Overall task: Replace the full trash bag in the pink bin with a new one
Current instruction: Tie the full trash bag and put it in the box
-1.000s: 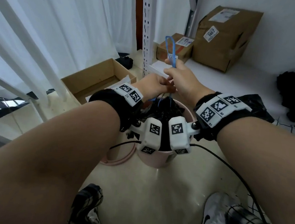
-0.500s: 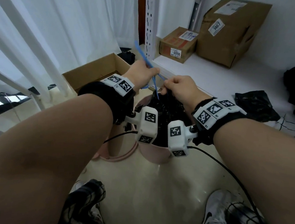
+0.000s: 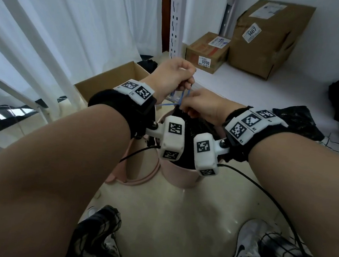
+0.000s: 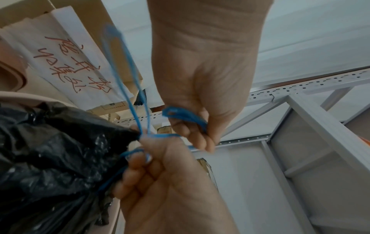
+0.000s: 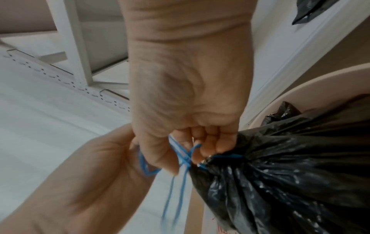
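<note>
I see the crinkled, glossy black trash bag sitting in the pink bin, its neck gathered, while my left hand and right hand pinch its thin blue drawstring.

We hold both bare forearms stretched forward, each wrist strapped with a black band carrying white marker blocks. Our left hand sits a little higher and farther out than our right hand, the two nearly touching at the fingers. The left hand's fingers are curled into a loose fist, thumb tucked against them, pinching something thin. Our right hand is also closed, knuckles up, its fingers folded tightly down into the palm around what they grip, with the thumb pressed alongside toward the left hand. Both wrists bend slightly downward, palms turned in toward each other.
</note>
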Demonstrator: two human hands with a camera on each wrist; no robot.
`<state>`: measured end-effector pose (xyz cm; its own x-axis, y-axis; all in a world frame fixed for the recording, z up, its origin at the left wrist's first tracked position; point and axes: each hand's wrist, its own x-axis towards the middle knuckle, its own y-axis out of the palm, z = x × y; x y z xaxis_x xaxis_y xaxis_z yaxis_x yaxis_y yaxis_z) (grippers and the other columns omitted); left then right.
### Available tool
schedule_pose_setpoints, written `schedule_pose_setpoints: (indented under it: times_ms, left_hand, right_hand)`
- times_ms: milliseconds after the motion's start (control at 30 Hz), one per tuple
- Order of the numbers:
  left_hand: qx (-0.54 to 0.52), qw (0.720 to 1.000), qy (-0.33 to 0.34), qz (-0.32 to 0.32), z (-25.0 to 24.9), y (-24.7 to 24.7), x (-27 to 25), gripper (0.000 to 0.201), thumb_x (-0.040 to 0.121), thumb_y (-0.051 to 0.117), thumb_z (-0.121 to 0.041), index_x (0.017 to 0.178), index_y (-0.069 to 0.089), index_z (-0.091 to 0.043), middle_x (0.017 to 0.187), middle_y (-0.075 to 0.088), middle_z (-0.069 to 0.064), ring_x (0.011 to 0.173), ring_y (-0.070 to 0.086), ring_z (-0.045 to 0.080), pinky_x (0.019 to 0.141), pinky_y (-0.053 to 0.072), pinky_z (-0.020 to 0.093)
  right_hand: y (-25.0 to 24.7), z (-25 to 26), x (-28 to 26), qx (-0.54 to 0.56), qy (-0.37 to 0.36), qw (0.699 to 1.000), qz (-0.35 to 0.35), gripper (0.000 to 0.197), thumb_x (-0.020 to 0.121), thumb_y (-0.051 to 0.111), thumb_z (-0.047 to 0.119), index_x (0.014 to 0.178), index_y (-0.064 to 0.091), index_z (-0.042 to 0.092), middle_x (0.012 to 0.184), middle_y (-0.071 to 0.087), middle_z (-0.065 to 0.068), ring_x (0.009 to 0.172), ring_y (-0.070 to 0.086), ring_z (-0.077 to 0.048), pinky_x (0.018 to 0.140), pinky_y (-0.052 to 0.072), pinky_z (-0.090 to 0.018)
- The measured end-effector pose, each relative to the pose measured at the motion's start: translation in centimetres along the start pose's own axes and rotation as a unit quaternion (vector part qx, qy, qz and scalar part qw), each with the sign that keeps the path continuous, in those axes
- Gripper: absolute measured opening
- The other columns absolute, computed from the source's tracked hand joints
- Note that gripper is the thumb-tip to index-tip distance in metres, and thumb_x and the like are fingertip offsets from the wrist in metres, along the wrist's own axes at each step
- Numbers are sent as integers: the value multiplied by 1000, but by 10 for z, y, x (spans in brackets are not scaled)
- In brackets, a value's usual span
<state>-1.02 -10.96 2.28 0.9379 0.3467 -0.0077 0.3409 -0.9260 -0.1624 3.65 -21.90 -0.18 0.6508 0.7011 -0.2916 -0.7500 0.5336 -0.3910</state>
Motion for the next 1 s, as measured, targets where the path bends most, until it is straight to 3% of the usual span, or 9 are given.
schedule_pose_setpoints:
  times_ms: [100, 233, 333, 400, 533, 600, 700, 800, 1000]
  left_hand:
    - [-4, 999, -5, 33, -2, 1, -2, 17, 99, 44, -25, 100, 55, -13, 90, 68, 2, 74, 63, 9, 70, 47, 21]
    - [148, 987, 9, -55, 9, -4, 0, 27, 100, 35, -39, 109, 43, -14, 100, 58, 3, 84, 54, 12, 82, 44, 30]
    - [315, 949, -9, 5, 26, -8, 0, 27, 99, 38, -37, 104, 46, -12, 93, 55, 0, 89, 56, 14, 84, 41, 30]
    - [385, 920, -12, 69, 32, -5, 0, 36, 99, 36, -41, 110, 54, -12, 104, 63, 5, 105, 58, 23, 98, 42, 35]
    - [480, 872, 96, 17, 26, 5, -5, 50, 95, 36, -50, 131, 49, -17, 122, 51, 14, 120, 43, 26, 100, 28, 29]
    - [474, 871, 126, 31, 23, 9, -3, 44, 98, 37, -41, 121, 57, -9, 115, 54, 17, 113, 48, 28, 87, 30, 24]
    - [463, 881, 52, 79, 18, 12, -2, 51, 102, 27, -39, 91, 59, -1, 89, 61, 18, 86, 55, 27, 64, 28, 25]
    - [501, 863, 19, 61, 22, 9, -1, 50, 103, 23, -38, 73, 46, -5, 63, 45, 9, 77, 47, 24, 69, 33, 30]
    - [459, 888, 2, -35, 18, -1, 2, 42, 100, 30, -43, 81, 47, -10, 60, 36, -6, 70, 43, 20, 72, 33, 32]
  right_hand:
    - [-2, 1, -2, -26, -23, 999, -11, 26, 91, 56, 18, 66, 57, 10, 57, 45, 0, 48, 38, -10, 44, 29, -18]
    - [-10, -5, 4, 30, 26, 998, -57, 27, 95, 48, 17, 72, 60, 8, 56, 44, -1, 47, 34, -11, 39, 26, -18]
    - [-18, -9, 7, 57, 47, 994, -76, 22, 94, 48, 20, 79, 59, 8, 58, 47, -1, 49, 36, -12, 42, 27, -21]
    - [-23, -12, 6, 51, 41, 997, -45, 29, 96, 48, 22, 71, 57, 11, 60, 49, -1, 50, 37, -11, 43, 27, -20]
    - [-29, -12, 3, 34, 17, 999, 10, 29, 95, 45, 13, 69, 58, 14, 62, 50, -3, 54, 39, -12, 52, 26, -24]
    - [-29, -12, 2, 31, 15, 999, 5, 29, 94, 43, 9, 69, 57, 14, 61, 49, -3, 54, 38, -13, 52, 26, -25]
    - [-29, -11, 3, 39, 20, 999, -5, 25, 94, 43, 7, 72, 54, 13, 58, 52, -3, 51, 38, -14, 49, 25, -25]
    - [-32, -13, 3, 49, 41, 998, 18, 27, 98, 44, 18, 75, 56, 12, 44, 54, 4, 43, 33, -10, 42, 23, -20]
    - [-43, -25, 5, 52, 76, 995, 50, 40, 102, 34, 26, 78, 60, 9, 53, 57, 2, 35, 33, -6, 37, 26, -15]
